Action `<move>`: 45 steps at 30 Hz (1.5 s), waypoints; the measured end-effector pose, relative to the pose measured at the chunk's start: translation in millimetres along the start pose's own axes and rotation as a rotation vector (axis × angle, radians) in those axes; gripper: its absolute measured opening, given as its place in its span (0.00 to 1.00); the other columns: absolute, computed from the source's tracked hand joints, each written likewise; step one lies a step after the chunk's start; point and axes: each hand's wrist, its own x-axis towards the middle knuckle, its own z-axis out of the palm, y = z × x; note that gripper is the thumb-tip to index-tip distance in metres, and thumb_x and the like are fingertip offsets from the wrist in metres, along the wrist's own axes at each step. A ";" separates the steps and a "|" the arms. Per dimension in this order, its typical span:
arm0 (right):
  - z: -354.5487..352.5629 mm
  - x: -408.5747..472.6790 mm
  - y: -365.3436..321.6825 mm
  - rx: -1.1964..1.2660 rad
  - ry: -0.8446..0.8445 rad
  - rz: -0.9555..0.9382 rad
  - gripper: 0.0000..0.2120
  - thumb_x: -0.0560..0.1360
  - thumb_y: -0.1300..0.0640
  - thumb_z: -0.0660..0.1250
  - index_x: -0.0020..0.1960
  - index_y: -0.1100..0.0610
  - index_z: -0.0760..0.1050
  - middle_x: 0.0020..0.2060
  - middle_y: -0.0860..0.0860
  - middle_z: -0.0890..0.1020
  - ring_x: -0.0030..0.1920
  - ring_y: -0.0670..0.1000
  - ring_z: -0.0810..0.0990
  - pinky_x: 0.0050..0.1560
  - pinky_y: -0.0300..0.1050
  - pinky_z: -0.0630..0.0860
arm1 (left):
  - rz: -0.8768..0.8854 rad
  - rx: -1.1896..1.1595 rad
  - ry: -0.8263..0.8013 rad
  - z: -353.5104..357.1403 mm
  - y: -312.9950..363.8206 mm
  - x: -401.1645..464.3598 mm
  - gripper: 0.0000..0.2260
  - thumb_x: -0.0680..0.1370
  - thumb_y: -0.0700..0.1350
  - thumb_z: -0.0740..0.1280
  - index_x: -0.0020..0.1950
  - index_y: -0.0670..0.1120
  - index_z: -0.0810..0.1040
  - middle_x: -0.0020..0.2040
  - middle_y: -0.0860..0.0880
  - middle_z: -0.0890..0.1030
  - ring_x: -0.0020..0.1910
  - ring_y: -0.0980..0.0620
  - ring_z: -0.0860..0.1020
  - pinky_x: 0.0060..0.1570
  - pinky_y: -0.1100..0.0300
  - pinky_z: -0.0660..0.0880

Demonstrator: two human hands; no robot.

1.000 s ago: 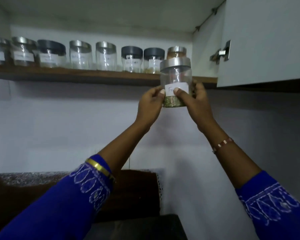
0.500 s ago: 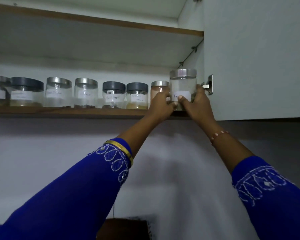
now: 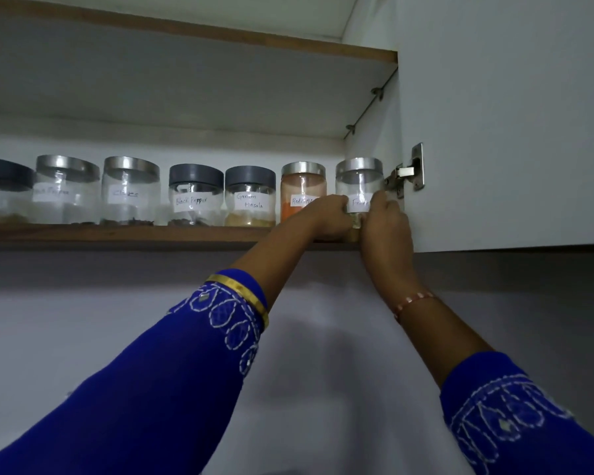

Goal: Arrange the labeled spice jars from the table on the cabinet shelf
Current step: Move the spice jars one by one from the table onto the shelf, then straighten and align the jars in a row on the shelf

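Fingers [image 3: 336, 204] of the left hand [image 3: 326, 217] are curled round the left side of the last jar [image 3: 358, 186], while the right hand [image 3: 384, 221] is wrapped round its right side, so the jar is gripped from both sides. This jar, clear with a silver lid and a white label partly covered by the hands, is seen at the right end of the cabinet shelf [image 3: 117, 233], just beside the cabinet's side wall and a metal hinge [image 3: 408, 173]. Its base is hidden by the hands, so whether it is fully set down cannot be told, though it appears level with the row. Immediately to its left an orange-filled jar [image 3: 302, 186] is placed, then a jar marked Garam Masala [image 3: 250, 197], a jar marked Black Pepper [image 3: 195, 197], a jar marked Cloves [image 3: 131, 192] and further jars toward the left edge. Blue embroidered sleeves [image 3: 172, 365] are worn on both arms, with a gold bangle [image 3: 244, 293] on the left.
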 end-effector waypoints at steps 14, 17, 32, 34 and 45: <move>-6.5 -5.4 16.0 -0.027 -0.129 -0.183 0.12 0.78 0.64 0.55 0.52 0.66 0.77 0.51 0.64 0.81 0.50 0.61 0.77 0.51 0.47 0.63 | -0.024 0.237 0.174 26.1 -0.9 -4.2 0.16 0.77 0.47 0.60 0.61 0.41 0.72 0.58 0.41 0.78 0.56 0.42 0.76 0.52 0.54 0.69; -12.8 -9.6 19.1 0.001 -0.192 -0.220 0.13 0.77 0.64 0.56 0.54 0.65 0.77 0.54 0.63 0.80 0.53 0.61 0.76 0.57 0.46 0.62 | 0.044 0.341 0.397 43.6 -3.0 -23.0 0.13 0.76 0.45 0.60 0.58 0.42 0.73 0.54 0.42 0.80 0.54 0.44 0.76 0.55 0.54 0.67; -47.5 -48.2 -28.0 -0.138 -0.404 -0.338 0.24 0.79 0.57 0.57 0.72 0.63 0.59 0.68 0.62 0.67 0.67 0.60 0.66 0.69 0.52 0.62 | 0.057 0.565 0.289 -16.7 -82.5 -117.9 0.26 0.76 0.42 0.59 0.73 0.43 0.57 0.72 0.43 0.64 0.71 0.45 0.62 0.73 0.49 0.52; -48.4 -56.9 -53.7 -0.103 -0.414 -0.380 0.25 0.79 0.55 0.58 0.72 0.62 0.59 0.68 0.62 0.68 0.67 0.60 0.67 0.68 0.52 0.63 | -0.001 0.614 0.295 -37.1 -103.4 -135.4 0.26 0.75 0.41 0.59 0.73 0.43 0.58 0.71 0.44 0.65 0.70 0.44 0.63 0.73 0.48 0.52; -32.4 -93.3 -203.6 0.072 -0.445 -0.477 0.27 0.79 0.52 0.57 0.74 0.61 0.54 0.72 0.59 0.62 0.72 0.58 0.59 0.74 0.51 0.52 | -0.370 0.668 0.236 -161.2 -219.9 -249.1 0.22 0.76 0.41 0.59 0.70 0.44 0.61 0.69 0.43 0.66 0.67 0.43 0.66 0.69 0.48 0.58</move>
